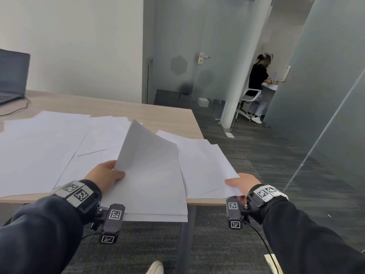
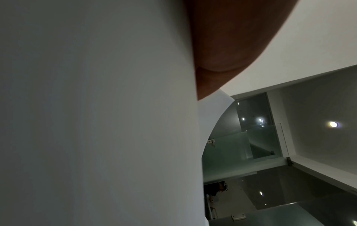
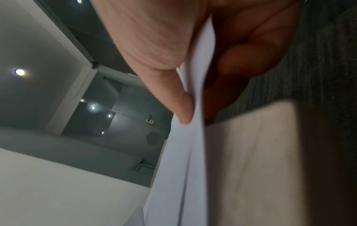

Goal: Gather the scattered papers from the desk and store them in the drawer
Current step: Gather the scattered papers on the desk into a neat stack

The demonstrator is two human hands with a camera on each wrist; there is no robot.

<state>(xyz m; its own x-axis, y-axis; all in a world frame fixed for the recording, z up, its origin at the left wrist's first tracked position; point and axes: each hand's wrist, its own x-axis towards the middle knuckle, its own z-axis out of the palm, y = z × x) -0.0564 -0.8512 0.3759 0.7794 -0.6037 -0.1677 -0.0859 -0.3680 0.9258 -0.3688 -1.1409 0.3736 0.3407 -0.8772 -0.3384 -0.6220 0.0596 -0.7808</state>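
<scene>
Nearest the head camera are two dark sleeves (image 1: 35, 230), each wrist strapped with a black band carrying square black-and-white markers. Beyond them the left hand (image 1: 104, 176) grips a thin stack of white sheets (image 1: 152, 175) at its left edge, thumb on top; the stack overhangs the near edge of the desk (image 1: 158, 115) and its top sheet curls up to a point. The right hand (image 1: 244, 183) pinches the near right corner of a second bunch of sheets (image 1: 203, 165) lying at the desk's near right corner.

More loose sheets (image 1: 45, 139) overlap flat across the left and middle of the pale wood-grain desktop. No drawer appears in any view.

The right wrist view shows what the head view cannot: the thumb (image 3: 173, 97) pressed on the paper's upper face and the fingers (image 3: 243, 61) curled beneath, with several thin edges (image 3: 195, 107) fanned between them, above the desk's rounded corner (image 3: 270, 152) and ribbed dark carpet. The left wrist view is almost filled by a smooth blurred sheet (image 2: 96, 122) with part of the hand (image 2: 231, 38) against it; how the fingers lie there cannot be told.

Only the head view takes in the room: an open laptop (image 1: 11, 76) with its cable at the far left, frosted glass partitions (image 1: 320, 80), a door handle, and a seated person (image 1: 256, 84) on a white chair far right.
</scene>
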